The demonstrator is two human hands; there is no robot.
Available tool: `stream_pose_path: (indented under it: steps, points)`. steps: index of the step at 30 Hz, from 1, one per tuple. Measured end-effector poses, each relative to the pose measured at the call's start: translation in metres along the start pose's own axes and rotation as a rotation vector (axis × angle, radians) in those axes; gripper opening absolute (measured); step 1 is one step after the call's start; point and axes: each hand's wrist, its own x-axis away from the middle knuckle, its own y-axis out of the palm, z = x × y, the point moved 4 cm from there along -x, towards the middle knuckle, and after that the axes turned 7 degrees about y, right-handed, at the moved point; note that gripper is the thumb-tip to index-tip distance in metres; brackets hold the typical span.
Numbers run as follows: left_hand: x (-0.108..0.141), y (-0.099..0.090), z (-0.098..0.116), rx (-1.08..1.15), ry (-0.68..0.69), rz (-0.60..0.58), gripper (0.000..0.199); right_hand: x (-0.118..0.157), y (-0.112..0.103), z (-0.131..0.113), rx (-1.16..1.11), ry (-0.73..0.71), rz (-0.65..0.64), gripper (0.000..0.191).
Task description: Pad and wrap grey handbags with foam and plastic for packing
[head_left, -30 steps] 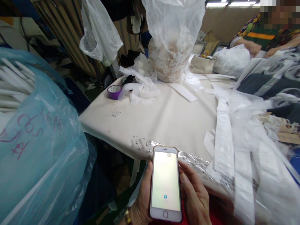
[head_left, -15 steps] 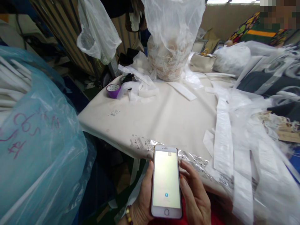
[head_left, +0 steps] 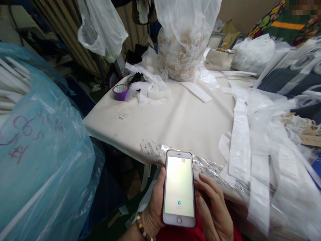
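Note:
A white smartphone [head_left: 179,187] is held upright before me at the table's near edge. Its screen glows pale yellow, with a small blue icon low down. My left hand [head_left: 155,204] grips the phone along its left side, thumb at the edge; the other fingers are hidden behind it. A beaded bracelet [head_left: 142,227] circles that wrist. Just right of the phone is my right hand [head_left: 213,209], fingers loosely bent and apart, with nothing visible in them.
A pale covered table [head_left: 160,124] lies ahead. On it are purple tape [head_left: 120,92], white strips [head_left: 239,140] and a plastic bag of stringy material [head_left: 180,57]. A big blue plastic bag [head_left: 50,157] stands left. A person [head_left: 288,25] is at the far right.
My right hand has drawn away from the phone's right edge, its fingers spreading. The phone sits slightly higher in view, and the background has shifted up a little.

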Motion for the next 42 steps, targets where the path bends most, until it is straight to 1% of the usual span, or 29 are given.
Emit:
stream_pose_path:
  steps: [1, 3, 7, 11, 13, 15, 19, 22, 25, 28, 30, 33, 35, 39, 42]
  points:
    - [0.0, -0.001, 0.0, -0.018, 0.004, -0.001, 0.07, -0.002, 0.0, 0.0, -0.024, 0.01, 0.007, 0.034]
    - [0.001, -0.003, -0.001, -0.046, 0.001, -0.004, 0.068, -0.006, 0.0, -0.003, -0.031, -0.021, 0.016, 0.031]
    - [0.002, -0.007, -0.005, -0.073, -0.041, -0.023, 0.068, -0.02, -0.001, -0.015, 0.09, -0.17, -0.015, 0.022]
    - [0.003, -0.013, -0.008, -0.102, -0.057, 0.003, 0.068, -0.037, -0.001, -0.027, 0.222, -0.298, 0.006, 0.013]
    - [0.003, -0.016, -0.009, -0.116, -0.055, 0.025, 0.067, -0.044, 0.0, -0.031, 0.279, -0.324, -0.008, 0.009]
    - [0.004, -0.019, -0.009, -0.116, -0.044, 0.036, 0.065, -0.046, -0.001, -0.033, 0.284, -0.328, -0.014, 0.009]
    - [0.004, -0.019, -0.009, -0.095, -0.057, 0.033, 0.068, -0.036, -0.011, -0.032, 0.207, -0.346, 0.012, 0.013]
    - [0.003, -0.014, -0.009, -0.069, -0.077, 0.028, 0.068, -0.023, -0.014, -0.028, 0.219, -0.329, -0.047, 0.013]
    - [0.002, -0.009, -0.01, -0.04, -0.105, 0.007, 0.066, -0.013, -0.013, -0.026, 0.208, -0.312, -0.064, 0.013]
    - [0.002, -0.011, -0.011, -0.04, -0.124, -0.012, 0.066, -0.008, -0.011, -0.029, 0.218, -0.386, -0.042, 0.011]
    - [0.002, -0.013, -0.012, -0.058, -0.129, -0.025, 0.073, -0.007, -0.008, -0.033, 0.223, -0.439, -0.028, 0.011]
    - [0.002, -0.015, -0.013, -0.07, -0.13, -0.025, 0.08, -0.009, -0.006, -0.039, 0.238, -0.481, -0.006, 0.007]
    - [0.002, -0.015, -0.013, -0.058, -0.124, -0.002, 0.078, -0.012, -0.005, -0.043, 0.262, -0.499, 0.0, 0.006]
    - [0.001, -0.019, -0.012, -0.043, -0.096, 0.063, 0.066, -0.016, -0.004, -0.046, 0.308, -0.505, -0.008, 0.006]
    - [0.0, -0.02, -0.013, -0.036, -0.11, 0.057, 0.066, -0.018, -0.006, -0.047, 0.298, -0.502, 0.027, 0.008]
